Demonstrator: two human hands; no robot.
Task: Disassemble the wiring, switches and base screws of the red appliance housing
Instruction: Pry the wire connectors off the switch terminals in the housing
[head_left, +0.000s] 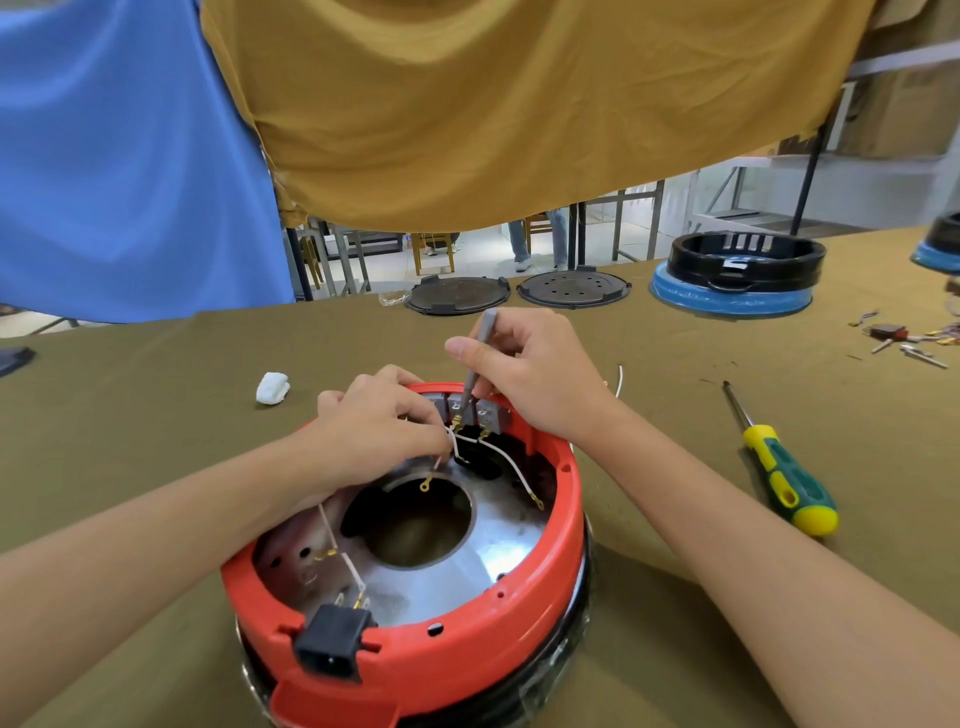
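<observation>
Round red plastic appliance housing (519, 639) sits upside down on the olive-green cloth-covered worktop (156, 415), near the lower centre of the view, open base facing up. Inside it: shiny metal plate with a round centre hole (498, 545), white wires with brass terminals (511, 467), grey switch blocks (485, 413) at the far inner wall, black power socket (332, 647) on the near rim.

Left hand (384, 431) reaches in over the far-left rim, fingers curled and pinching a white wire close to the switch blocks. Right hand (530, 374) is above the far rim, fingers wrapped round a thin grey tool (475, 364), tip pointing down at the middle switch block's terminal.

On the worktop, right of the housing: green and yellow handled screwdriver (784, 480), lying apart from both hands. Small white crumpled wad (272, 388) to the left. Far edge: two flat black round lids (457, 294), a black ring on a blue base (737, 275), scattered small parts (904, 340) far right. Blue cloth (130, 156) and mustard cloth (519, 104) hang above.
</observation>
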